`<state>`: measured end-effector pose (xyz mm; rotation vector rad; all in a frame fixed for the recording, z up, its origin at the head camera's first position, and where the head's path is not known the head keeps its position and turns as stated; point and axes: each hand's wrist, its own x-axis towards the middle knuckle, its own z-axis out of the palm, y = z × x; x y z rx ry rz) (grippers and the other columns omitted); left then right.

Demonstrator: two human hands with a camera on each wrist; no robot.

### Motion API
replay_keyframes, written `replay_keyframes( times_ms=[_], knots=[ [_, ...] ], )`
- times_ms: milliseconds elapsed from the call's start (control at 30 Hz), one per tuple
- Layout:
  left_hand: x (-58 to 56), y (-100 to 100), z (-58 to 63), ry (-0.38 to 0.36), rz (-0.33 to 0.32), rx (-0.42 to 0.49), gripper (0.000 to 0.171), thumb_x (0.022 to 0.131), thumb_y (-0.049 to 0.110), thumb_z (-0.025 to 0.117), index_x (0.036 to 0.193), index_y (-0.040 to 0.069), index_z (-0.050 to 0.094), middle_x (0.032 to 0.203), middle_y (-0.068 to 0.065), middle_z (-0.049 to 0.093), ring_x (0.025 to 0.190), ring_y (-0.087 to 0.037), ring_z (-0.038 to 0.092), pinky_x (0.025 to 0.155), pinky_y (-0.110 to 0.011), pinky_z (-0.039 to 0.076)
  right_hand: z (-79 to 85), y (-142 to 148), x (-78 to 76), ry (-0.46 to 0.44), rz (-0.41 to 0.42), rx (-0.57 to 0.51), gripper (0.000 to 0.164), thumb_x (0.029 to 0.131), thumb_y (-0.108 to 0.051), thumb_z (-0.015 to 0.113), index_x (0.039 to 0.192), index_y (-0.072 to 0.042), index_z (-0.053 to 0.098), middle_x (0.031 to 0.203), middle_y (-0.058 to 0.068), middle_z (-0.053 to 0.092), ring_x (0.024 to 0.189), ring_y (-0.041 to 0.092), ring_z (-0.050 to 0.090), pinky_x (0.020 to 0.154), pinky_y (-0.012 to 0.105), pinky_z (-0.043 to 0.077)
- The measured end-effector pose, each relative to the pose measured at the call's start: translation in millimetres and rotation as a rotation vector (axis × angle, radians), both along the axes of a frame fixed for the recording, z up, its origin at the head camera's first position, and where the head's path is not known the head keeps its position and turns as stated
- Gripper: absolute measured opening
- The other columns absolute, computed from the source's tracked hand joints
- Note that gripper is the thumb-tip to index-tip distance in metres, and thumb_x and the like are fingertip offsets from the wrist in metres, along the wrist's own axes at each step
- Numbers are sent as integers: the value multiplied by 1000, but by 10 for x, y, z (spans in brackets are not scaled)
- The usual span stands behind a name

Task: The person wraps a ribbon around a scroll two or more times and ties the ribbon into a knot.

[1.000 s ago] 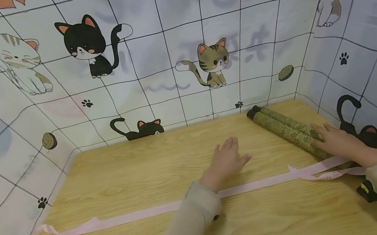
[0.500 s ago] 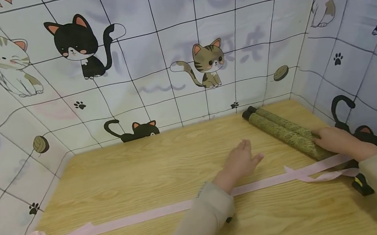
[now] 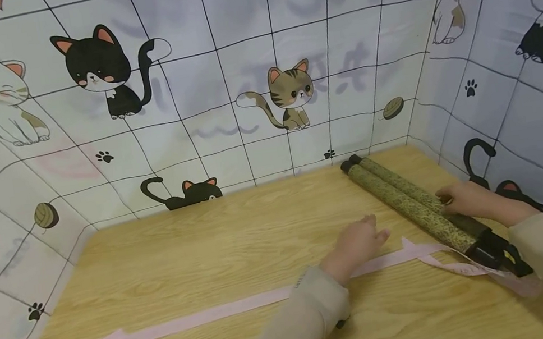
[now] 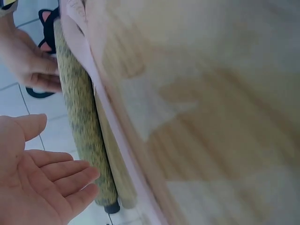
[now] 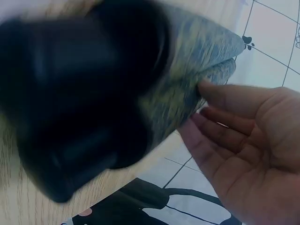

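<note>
Speckled tubes [image 3: 406,205] slant away leftward; right hand [image 3: 476,202] (the nearer) pinches their right side; left hand [image 3: 357,246], fingers loosely extended, apart.

Indoor nook: cat-print walls [image 3: 214,94], wood-grain tabletop [image 3: 201,257].

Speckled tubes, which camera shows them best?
The head view: both speckled tubes show nearly end to end, the right hand hiding little. The left wrist view shows one clearly; the right wrist view, mostly blurred black near ends.
</note>
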<state>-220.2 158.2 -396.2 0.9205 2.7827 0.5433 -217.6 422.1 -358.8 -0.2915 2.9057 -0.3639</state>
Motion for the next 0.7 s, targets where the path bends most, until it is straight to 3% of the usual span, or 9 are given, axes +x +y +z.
replay_keyframes(
  times_ms=[167,333,433,500,567,700],
  knots=[
    [50,174,-24,50,-33,20,41,98,39,45,123,9,58,119,2,62,101,-7,60,81,-19,47,-9,-22,16,-27,-6,-96,50,82,-19,68,114,18,54,104,31,61,91,43,60,70,47,50],
    [110,302,-1,100,-20,-31,45,98,41,44,129,10,55,127,4,57,101,-8,60,80,-19,48,-46,-55,24,-86,-74,-222,53,86,-23,66,118,17,52,111,32,57,91,39,61,71,45,51],
    [145,337,7,81,6,-72,51,98,46,41,136,13,49,125,2,58,84,-7,64,69,-18,48,-79,-67,30,-158,-126,-325,54,90,-26,63,120,16,49,114,33,54,91,35,61,70,42,53],
    [153,349,6,45,20,-68,53,97,47,39,139,13,45,105,0,68,61,-6,59,59,-17,46,-93,-79,30,-195,-161,-373,54,91,-29,61,120,15,47,115,35,52,89,32,62,69,41,54],
    [151,356,7,11,28,-58,55,97,48,37,140,14,42,80,1,68,43,-8,47,50,-17,41,-101,-94,22,-203,-190,-384,53,90,-31,62,118,13,48,111,33,54,86,29,62,67,41,54],
    [151,368,26,13,17,-78,58,97,49,37,141,12,40,62,1,63,43,-7,48,50,-18,42,-105,-122,-4,-242,-211,-376,63,89,-37,62,122,14,45,109,31,56,85,27,64,68,40,53]
  ],
)
